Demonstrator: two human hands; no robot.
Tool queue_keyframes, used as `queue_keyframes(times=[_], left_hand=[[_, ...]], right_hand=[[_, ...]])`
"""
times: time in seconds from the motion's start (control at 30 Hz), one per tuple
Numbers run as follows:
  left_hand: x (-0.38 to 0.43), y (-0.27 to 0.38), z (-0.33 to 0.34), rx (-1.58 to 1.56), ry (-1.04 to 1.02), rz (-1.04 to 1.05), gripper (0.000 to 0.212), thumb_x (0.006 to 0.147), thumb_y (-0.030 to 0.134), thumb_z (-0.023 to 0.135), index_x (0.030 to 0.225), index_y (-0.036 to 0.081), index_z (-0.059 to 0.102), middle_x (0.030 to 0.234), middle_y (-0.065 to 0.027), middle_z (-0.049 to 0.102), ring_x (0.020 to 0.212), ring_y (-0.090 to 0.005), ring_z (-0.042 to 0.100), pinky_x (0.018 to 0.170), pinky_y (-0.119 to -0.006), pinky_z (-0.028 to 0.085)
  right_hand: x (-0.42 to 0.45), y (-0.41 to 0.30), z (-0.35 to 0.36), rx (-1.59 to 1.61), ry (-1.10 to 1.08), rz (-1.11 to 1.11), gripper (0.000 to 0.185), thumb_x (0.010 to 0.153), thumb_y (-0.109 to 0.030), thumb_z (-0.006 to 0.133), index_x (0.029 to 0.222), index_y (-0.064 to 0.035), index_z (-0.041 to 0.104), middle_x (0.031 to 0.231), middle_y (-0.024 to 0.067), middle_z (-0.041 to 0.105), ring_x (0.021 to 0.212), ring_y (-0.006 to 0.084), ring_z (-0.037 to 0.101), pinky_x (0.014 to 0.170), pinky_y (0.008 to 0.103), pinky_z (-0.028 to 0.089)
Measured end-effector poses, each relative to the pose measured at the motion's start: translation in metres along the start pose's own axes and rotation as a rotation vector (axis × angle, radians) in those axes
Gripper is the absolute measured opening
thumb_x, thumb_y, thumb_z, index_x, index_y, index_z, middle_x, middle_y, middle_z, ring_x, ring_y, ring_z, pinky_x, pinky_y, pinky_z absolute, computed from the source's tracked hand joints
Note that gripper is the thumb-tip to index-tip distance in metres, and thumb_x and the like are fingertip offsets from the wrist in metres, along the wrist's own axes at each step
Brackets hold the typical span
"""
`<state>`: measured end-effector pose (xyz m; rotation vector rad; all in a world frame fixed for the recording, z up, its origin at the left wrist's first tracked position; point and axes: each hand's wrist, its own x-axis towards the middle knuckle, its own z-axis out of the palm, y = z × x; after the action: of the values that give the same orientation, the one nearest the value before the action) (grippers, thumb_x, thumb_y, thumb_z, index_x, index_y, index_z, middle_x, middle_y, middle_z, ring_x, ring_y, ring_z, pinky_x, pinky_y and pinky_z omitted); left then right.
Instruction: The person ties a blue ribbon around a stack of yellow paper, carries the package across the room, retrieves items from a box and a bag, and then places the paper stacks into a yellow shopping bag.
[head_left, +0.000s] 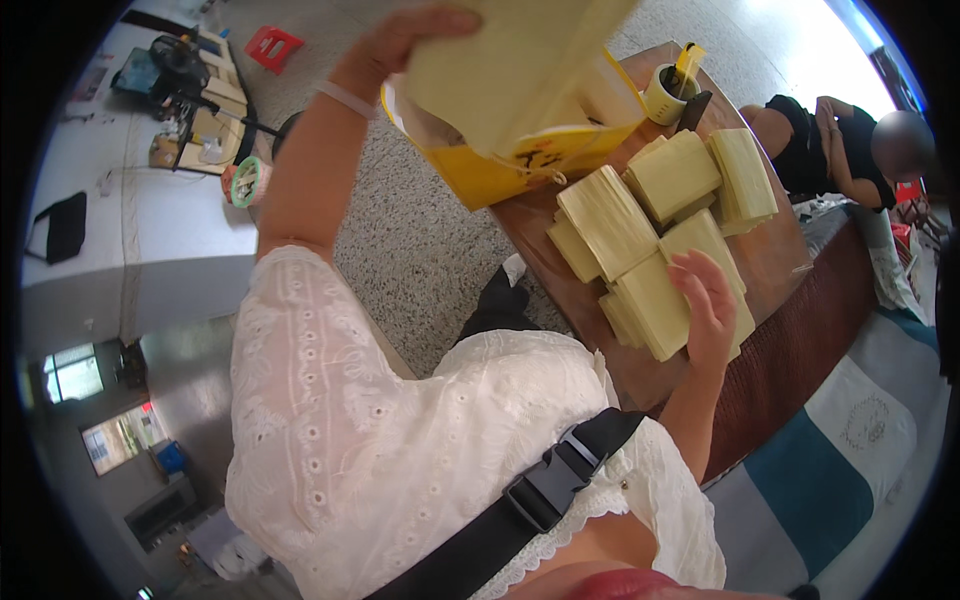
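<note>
My left hand grips a large pale-yellow paper piece, blurred, whose top runs out of view. It hangs over the open mouth of a yellow paper bag with a cord handle, hiding part of the inside. At the table's near side, my right hand has its fingers apart over a pale-yellow paper stack; whether it touches is unclear. Several more stacks sit close by, among them a left one, a back one and a right one.
On the brown table, a pale cup holds dark and yellow tools behind the stacks. A bench seat runs along its right edge. Another person is at far right. Left are a red stool and a fan.
</note>
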<state>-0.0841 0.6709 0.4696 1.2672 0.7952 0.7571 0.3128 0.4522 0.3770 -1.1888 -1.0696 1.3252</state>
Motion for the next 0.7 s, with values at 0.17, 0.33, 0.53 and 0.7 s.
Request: queue_keyframes(times=[0.17,0.33,0.53,0.7], left_hand=[[0.014,0.061,-0.014,0.226,-0.171,-0.061,0.054,0.073,0.012,0.069,0.121,-0.001,0.049,0.109,-0.0113,0.06,0.097,-0.0183,0.059,0.085,-0.031,0.048],[0.069,0.032,-0.043,0.466,-0.474,-0.118,0.052,0.068,0.015,0.075,0.112,-0.001,0.054,0.1,-0.0059,0.061,0.088,-0.0127,0.057,0.077,-0.027,0.048],[0.069,0.021,-0.05,0.772,-0.221,-0.243,0.052,0.066,0.02,0.071,0.109,-0.002,0.054,0.092,-0.0113,0.063,0.084,-0.0178,0.06,0.074,-0.031,0.049],[0.07,0.001,-0.032,1.385,-0.006,-0.194,0.048,0.071,0.025,0.063,0.11,-0.001,0.052,0.102,-0.0195,0.063,0.091,-0.0302,0.062,0.078,-0.039,0.049]], right_hand=[[0.054,0.0,0.079,-0.245,-0.126,-0.109,0.027,0.084,0.0,0.058,0.11,0.0017,0.054,0.102,0.0082,0.061,0.094,0.0159,0.059,0.084,0.0268,0.046],[0.087,-0.017,0.117,-0.457,-0.185,-0.162,0.028,0.08,-0.003,0.065,0.106,0.001,0.056,0.1,0.0077,0.062,0.091,0.0138,0.06,0.082,0.0264,0.046],[0.155,-0.07,0.16,-1.042,-0.417,-0.422,0.015,0.082,-0.01,0.057,0.095,-0.0035,0.06,0.088,0.0115,0.062,0.086,0.0274,0.06,0.075,0.0353,0.047],[0.236,-0.039,0.188,-1.4,-0.995,-0.108,0.028,0.082,-0.015,0.053,0.109,-0.0112,0.06,0.096,0.011,0.063,0.089,0.0281,0.059,0.078,0.0401,0.045]])
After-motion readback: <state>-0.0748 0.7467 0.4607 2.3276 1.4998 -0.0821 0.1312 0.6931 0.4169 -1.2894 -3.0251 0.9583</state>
